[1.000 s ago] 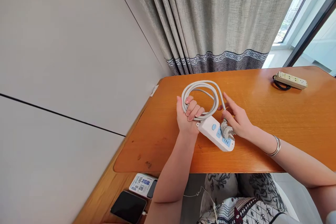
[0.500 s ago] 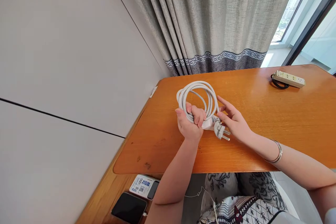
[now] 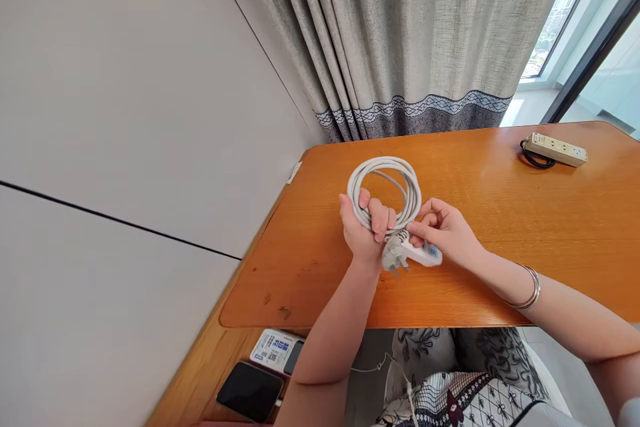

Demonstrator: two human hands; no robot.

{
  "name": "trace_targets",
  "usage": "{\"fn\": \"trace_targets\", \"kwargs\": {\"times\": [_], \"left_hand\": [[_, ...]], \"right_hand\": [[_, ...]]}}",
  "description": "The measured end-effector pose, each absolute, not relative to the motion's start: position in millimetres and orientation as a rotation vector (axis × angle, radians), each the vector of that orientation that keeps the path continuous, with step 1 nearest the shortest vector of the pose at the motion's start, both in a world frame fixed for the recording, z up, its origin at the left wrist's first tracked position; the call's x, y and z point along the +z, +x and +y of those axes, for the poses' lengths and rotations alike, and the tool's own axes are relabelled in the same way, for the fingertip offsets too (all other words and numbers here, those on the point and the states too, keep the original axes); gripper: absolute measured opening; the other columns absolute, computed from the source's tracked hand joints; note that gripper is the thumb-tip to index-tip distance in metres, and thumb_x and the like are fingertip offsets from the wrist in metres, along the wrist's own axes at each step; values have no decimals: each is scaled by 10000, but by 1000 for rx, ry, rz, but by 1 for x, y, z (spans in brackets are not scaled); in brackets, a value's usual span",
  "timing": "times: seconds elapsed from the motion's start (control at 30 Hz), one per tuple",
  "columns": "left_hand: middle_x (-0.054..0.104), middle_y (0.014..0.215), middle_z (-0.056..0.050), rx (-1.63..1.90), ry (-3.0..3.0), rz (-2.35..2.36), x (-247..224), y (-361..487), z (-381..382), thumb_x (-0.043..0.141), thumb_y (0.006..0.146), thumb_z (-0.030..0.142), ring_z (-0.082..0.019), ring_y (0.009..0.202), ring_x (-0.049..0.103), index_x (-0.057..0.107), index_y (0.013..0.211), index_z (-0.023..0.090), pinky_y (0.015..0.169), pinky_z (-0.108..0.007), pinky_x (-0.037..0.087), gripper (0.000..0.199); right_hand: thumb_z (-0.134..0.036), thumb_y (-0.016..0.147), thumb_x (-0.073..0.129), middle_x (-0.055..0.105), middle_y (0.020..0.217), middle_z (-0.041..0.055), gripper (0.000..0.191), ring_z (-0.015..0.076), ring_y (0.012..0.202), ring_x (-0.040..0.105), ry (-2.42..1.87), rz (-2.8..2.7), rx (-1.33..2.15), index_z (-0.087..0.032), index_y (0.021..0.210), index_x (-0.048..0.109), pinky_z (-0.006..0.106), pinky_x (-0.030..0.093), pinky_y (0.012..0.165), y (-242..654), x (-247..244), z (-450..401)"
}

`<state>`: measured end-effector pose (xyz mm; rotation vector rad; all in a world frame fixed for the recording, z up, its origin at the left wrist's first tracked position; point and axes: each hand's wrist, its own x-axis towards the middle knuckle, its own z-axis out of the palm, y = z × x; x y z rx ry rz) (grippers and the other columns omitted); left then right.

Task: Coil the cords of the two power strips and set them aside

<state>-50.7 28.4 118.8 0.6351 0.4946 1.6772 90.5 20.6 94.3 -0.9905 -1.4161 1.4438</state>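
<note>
A white cable [image 3: 383, 163] is coiled in several loops above the wooden table. My left hand [image 3: 367, 227] is wrapped round the lower left of the coil. The fingers of my right hand [image 3: 443, 230] are pinched at the lower right of the coil, on the cable. Below the coil hangs a white plug [image 3: 395, 255], slightly blurred, its pins pointing down. Beside it a white block with a blue label [image 3: 424, 253] sticks out to the right, under my right hand's fingers.
The wooden table [image 3: 300, 267] stands against a pale wall panel and a grey curtain [image 3: 425, 33]. A cream power strip [image 3: 557, 149] with a black cord lies at the back right. A black phone [image 3: 250, 391] and a white box [image 3: 273, 349] sit below the table's left front edge.
My right hand has closed in on the coil and now pinches it. The plug has swung left and down, and the white block now shows farther right.
</note>
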Motion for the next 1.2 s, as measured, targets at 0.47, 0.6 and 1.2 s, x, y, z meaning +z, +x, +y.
{"fn": "trace_targets", "kwargs": {"times": [0.47, 0.6, 1.2], "left_hand": [[247, 366, 100, 1465, 389, 527, 113, -45, 46, 255, 1021, 523, -46, 270, 216, 327, 630, 203, 411, -172, 331, 510], [570, 543, 8, 1492, 381, 665, 104, -31, 49, 310, 1007, 513, -106, 486, 576, 377, 627, 197, 571, -226, 498, 499], [721, 813, -80, 1311, 455, 801, 85, -35, 66, 382, 897, 182, -129, 578, 610, 604, 914, 137, 681, -299, 537, 227]], "right_hand": [[-645, 720, 723, 653, 1067, 73, 584, 214, 921, 634, -797, -1183, 1616, -249, 1088, 502, 361, 535, 782, 83, 76, 24], [-619, 818, 594, 644, 1048, 62, 435, 215, 996, 607, -961, -1232, 1349, -242, 1020, 512, 356, 510, 846, 90, 66, 34], [-415, 933, 399, 635, 854, 32, 218, 184, 794, 591, -1274, -1546, 1143, -223, 873, 483, 356, 483, 800, 127, 66, 60]]}}
